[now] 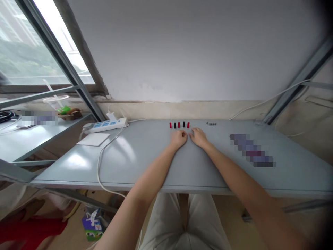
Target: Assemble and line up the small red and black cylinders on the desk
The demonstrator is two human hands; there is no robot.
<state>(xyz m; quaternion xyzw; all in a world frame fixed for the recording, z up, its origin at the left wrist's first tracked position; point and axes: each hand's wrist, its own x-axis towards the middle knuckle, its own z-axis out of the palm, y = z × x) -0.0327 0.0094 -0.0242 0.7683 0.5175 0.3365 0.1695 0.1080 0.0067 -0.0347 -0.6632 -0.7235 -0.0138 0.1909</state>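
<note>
Several small upright cylinders stand in a row near the back of the grey table point(145, 166), among them a red one point(170, 125) at the left end, a black one point(184, 124) and another red one point(188, 125) at the right end. Just in front of the row rests my left hand point(179, 138), its fingers curled closed; whether anything is inside is too small to tell. Beside it, my right hand point(198, 136) lies on the table with its fingers apart, holding nothing visible. Several tiny metallic pieces point(212, 124) lie to the right of the cylinders.
A white power strip point(106, 125) and a flat white square point(94, 139) are on the left. A white cable point(99, 163) runs over the front edge. A pixelated item point(251, 151) lies on the right. The wall point(182, 52) rises behind the table.
</note>
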